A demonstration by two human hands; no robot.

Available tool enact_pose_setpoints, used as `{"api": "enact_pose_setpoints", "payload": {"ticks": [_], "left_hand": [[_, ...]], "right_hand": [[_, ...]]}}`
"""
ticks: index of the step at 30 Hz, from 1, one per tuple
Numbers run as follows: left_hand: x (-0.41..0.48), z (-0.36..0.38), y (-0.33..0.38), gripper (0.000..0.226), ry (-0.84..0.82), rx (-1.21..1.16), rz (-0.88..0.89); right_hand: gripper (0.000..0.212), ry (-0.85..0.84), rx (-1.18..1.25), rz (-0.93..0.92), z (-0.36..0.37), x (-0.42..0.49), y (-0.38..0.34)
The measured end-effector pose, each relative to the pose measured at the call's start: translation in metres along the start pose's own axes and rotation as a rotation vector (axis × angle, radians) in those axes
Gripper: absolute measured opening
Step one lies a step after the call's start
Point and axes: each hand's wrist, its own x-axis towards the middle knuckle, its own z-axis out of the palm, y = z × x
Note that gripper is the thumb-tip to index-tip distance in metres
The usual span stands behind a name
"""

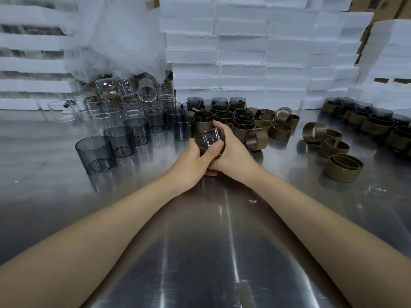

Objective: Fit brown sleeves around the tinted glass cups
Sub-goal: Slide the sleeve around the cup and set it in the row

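Both my hands wrap one tinted glass cup (pixel 208 137) above the middle of the steel table (pixel 200 252). My left hand (pixel 193 161) grips its near side, thumb across the glass. My right hand (pixel 231 150) curls over its far side. Whether a brown sleeve is on this cup I cannot tell; the fingers hide most of it. Bare tinted cups (pixel 95 153) stand in a row to the left. Loose brown sleeves (pixel 342 167) lie to the right. Sleeved cups (pixel 224 114) cluster just behind my hands.
Clear glass cups (pixel 124 96) crowd the back left under a plastic bag (pixel 115 36). More sleeved cups (pixel 367 118) sit at the far right. Stacked white foam boxes (pixel 244 52) wall off the back.
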Motion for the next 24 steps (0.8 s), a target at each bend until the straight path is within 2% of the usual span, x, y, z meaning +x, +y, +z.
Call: {"api": "enact_pose_setpoints", "payload": {"ticks": [2,3,6,9,11,13,14,16,18,21,24], "left_hand": [[-0.002,-0.001,0.0,0.011,-0.011,-0.017,0.059],[-0.003,0.0,0.002,0.009,-0.005,-0.029,0.077],[-0.006,0.003,0.006,0.027,-0.026,-0.074,0.096],[-0.006,0.003,0.008,0.053,-0.06,-0.099,0.079],[-0.003,0.002,0.007,0.061,-0.034,-0.125,0.03],[0.001,-0.001,0.005,0.064,0.016,-0.213,-0.04],[0.003,-0.002,0.004,0.063,0.037,-0.276,-0.07],[0.006,-0.005,0.003,0.061,0.058,-0.383,-0.111],[0.007,-0.005,0.002,0.063,0.076,-0.38,-0.11],[0.009,-0.002,-0.001,0.071,0.16,-0.242,-0.104],[0.011,-0.002,-0.004,0.063,0.214,-0.084,-0.062]], "right_hand": [[0.059,-0.078,0.188,0.041,-0.006,0.003,-0.003],[0.054,-0.126,0.282,0.073,-0.007,0.003,-0.005],[0.041,-0.29,0.511,0.132,-0.009,0.001,-0.002],[0.032,-0.352,0.578,0.151,-0.01,0.0,-0.001],[0.05,-0.292,0.521,0.144,-0.007,0.001,0.0],[0.088,-0.177,0.366,0.126,-0.001,-0.001,0.005],[0.098,-0.144,0.301,0.118,0.001,-0.002,0.006],[0.097,-0.131,0.236,0.131,0.003,-0.002,0.007],[0.1,-0.108,0.184,0.183,0.004,-0.001,0.008],[0.094,-0.048,0.197,0.19,0.004,-0.001,0.009],[0.091,0.012,0.184,0.148,0.003,0.001,0.007]]}}
